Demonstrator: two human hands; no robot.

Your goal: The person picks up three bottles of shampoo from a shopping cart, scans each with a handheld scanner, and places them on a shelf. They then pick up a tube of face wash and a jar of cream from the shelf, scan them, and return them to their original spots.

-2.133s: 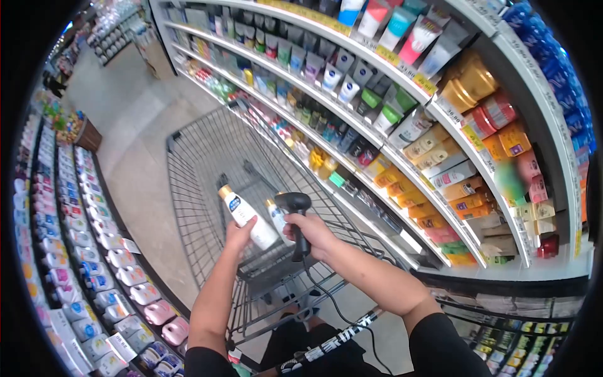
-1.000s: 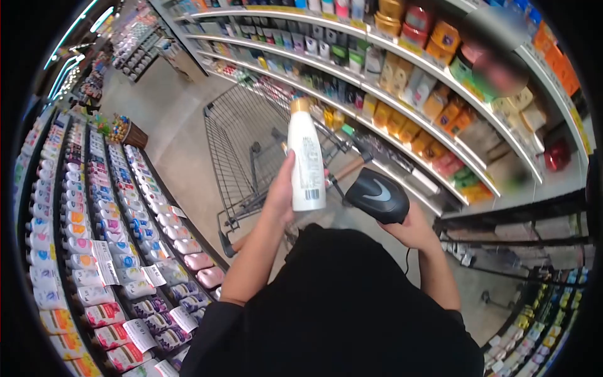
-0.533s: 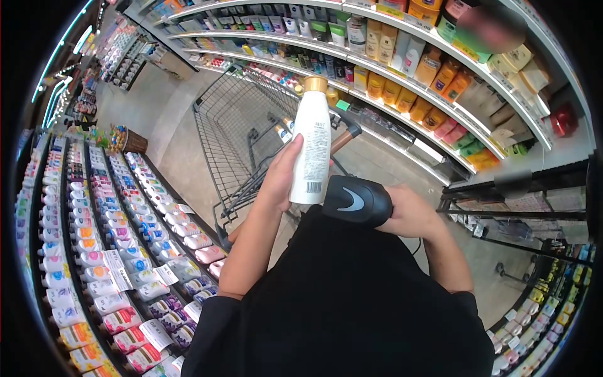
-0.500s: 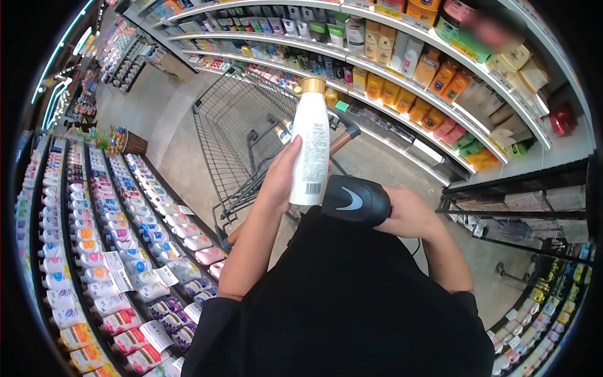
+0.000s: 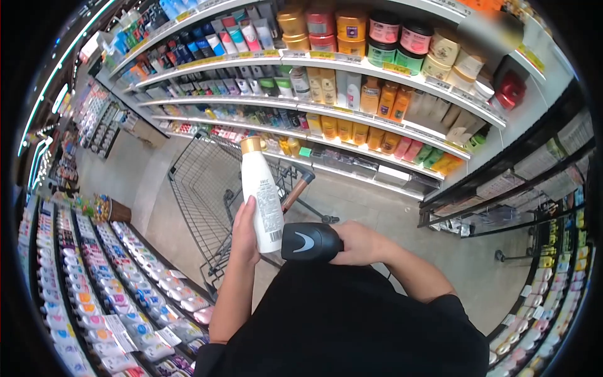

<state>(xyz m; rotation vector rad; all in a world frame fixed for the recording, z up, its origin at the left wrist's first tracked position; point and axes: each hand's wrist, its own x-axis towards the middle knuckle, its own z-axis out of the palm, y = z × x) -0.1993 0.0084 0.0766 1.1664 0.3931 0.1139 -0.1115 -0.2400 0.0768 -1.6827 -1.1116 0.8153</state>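
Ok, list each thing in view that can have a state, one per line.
White bottle: upright, gold cap on, barcode side facing the camera, held in the left hand.
Scanner: gripped in the right hand, head right beside the bottle's barcode.
Shopping cart: standing in the aisle; contents hard to tell.
Shelves: stocked with jars, tubes and bottles.

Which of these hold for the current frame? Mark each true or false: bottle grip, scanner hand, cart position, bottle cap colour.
1. The left hand holds the white plastic bottle upright. True.
2. The black handheld barcode scanner is in the left hand. False: the right hand grips it.
3. The bottle's cap is gold. True.
4. The grey wire shopping cart stands behind the person. False: it stands ahead, beyond the bottle.
5. The scanner's head is close to the bottle's barcode. True.
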